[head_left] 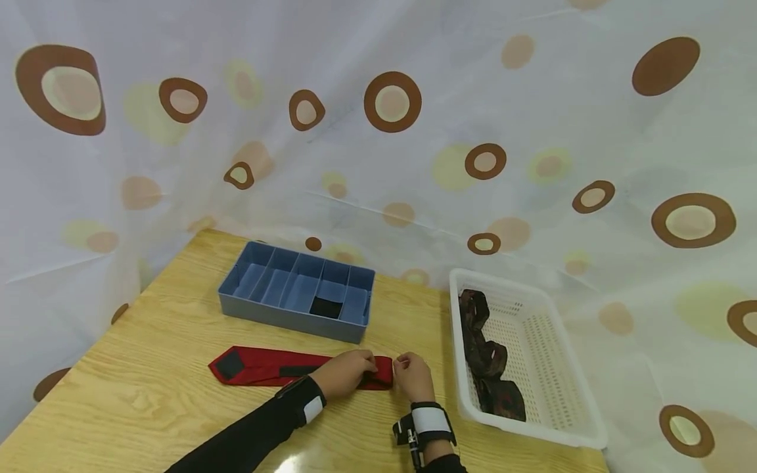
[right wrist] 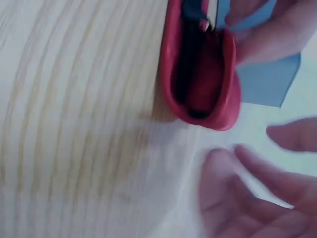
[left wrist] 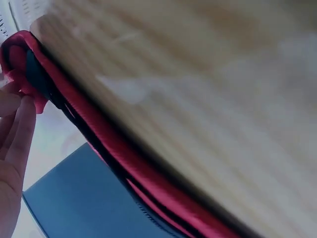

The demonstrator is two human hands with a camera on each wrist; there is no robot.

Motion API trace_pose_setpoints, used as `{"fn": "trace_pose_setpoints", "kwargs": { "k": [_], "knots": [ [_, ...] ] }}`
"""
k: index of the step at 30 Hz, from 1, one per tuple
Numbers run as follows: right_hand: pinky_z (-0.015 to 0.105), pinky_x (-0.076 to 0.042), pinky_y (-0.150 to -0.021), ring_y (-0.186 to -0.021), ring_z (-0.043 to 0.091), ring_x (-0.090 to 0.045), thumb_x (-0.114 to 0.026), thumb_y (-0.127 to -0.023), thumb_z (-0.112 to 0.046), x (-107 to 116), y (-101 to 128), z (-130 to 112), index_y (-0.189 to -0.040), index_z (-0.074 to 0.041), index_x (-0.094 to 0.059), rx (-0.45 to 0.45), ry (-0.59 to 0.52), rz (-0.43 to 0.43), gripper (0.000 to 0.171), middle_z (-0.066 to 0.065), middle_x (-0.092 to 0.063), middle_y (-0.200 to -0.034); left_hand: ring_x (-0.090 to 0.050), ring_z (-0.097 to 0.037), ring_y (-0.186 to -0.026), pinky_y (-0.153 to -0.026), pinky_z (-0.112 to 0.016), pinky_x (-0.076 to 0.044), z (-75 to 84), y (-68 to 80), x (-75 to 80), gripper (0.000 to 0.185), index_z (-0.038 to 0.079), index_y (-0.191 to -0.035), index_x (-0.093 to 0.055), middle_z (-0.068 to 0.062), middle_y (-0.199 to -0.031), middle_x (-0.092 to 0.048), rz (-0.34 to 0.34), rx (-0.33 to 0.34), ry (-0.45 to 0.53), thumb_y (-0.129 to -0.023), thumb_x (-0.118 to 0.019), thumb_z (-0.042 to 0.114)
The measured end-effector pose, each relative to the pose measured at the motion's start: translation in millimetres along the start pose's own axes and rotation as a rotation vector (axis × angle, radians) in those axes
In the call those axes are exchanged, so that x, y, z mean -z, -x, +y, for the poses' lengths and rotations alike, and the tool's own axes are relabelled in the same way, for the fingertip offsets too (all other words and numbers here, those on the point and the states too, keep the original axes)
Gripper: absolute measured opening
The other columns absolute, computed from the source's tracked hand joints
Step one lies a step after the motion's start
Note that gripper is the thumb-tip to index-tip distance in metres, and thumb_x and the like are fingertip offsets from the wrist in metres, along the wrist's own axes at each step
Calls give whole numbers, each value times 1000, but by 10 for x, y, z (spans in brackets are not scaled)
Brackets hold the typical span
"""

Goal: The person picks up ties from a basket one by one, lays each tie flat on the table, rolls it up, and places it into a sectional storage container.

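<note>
Partly hidden — red tie (head_left: 260,366) under left hand (head_left: 345,373)

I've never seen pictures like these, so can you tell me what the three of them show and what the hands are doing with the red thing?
There is no machine here, just a person with small cameras on the head and on both wrists. The big picture looks down from the head. The two blurry ones come from the wrists, very close up. On the wooden table lies a red tie. The left hand grips its folded end, and the right hand sits just beside that end with fingers loose, not plainly holding it. Behind is a blue tray with dividers. To the right, a white basket holds dark rolled ties.
</note>
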State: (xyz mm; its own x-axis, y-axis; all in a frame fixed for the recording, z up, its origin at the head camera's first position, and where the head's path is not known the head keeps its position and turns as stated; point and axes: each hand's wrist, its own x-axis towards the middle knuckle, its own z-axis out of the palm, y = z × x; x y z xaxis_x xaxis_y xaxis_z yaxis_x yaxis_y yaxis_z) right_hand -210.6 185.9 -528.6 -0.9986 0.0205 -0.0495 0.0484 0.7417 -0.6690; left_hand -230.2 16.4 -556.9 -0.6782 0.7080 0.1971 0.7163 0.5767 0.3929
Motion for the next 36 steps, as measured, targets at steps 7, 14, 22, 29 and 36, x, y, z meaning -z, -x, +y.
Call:
{"fn": "trace_pose_setpoints", "kwargs": {
  "k": [7,14,22,29,36],
  "knots": [
    [31,-49,-54,-66,23,-62,-65,-86,-15,-40,16,-7,-96,10,-61,-104,23,-11,27,20,-66,-84,-59,-17,-110,-93,-26,-49,35,62,18,33,6,-119,-64,-4,-117,-60,-84,43,107,-88,-57,-1],
    [28,-44,-51,-60,18,-54,-77,-72,-6,-110,-50,-105,-87,1,-59,-14,89,145,24,12,-60,-72,-58,-20,-116,-96,-31,-49,101,93,141,36,5,-127,-58,-8,-126,-59,-16,93,114,-90,-55,3],
    [28,-39,-56,-65,16,-46,-77,-70,-4,-339,4,-257,-80,-1,-56,119,88,109,23,8,-51,-73,-65,-15,-95,-83,-23,-53,83,27,273,20,7,-106,-70,-3,-106,-66,56,2,-29,-90,-59,7],
    [25,-46,-57,-68,15,-56,-68,-83,-7,-223,38,-167,-97,3,-64,140,3,-25,18,11,-60,-80,-65,-12,-87,-77,-22,-54,-7,99,272,18,13,-96,-76,0,-96,-67,-18,5,-122,-89,-60,7],
    [33,-50,-61,-73,24,-62,-67,-86,-18,-173,-8,-143,-100,10,-63,-2,96,-84,31,20,-67,-87,-64,-14,-91,-80,-23,-53,-4,147,263,22,11,-101,-75,-3,-100,-66,-66,-6,-90,-87,-60,3]
  ]
}}
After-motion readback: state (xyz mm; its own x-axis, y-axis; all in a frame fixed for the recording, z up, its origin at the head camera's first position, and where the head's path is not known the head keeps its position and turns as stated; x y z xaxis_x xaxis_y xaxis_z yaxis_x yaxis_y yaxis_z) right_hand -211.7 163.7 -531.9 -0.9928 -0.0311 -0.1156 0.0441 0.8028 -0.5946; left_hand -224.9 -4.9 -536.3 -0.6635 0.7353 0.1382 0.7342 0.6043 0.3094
